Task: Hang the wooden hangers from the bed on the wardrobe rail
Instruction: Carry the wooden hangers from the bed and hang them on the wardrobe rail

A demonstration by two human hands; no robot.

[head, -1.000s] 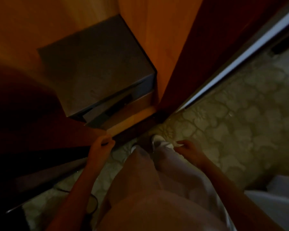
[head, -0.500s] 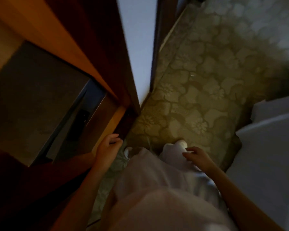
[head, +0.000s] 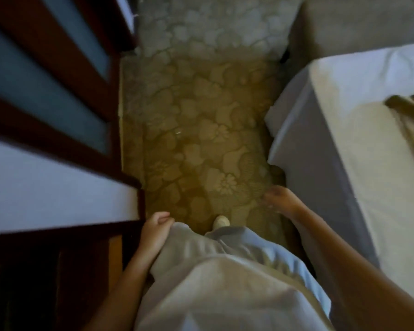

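Floral floor [head: 201, 120], one bed [head: 359, 149], two blurred wooden hangers [head: 406, 103], two empty hands

No readable text, label, brand, number or sign anywhere in the view.
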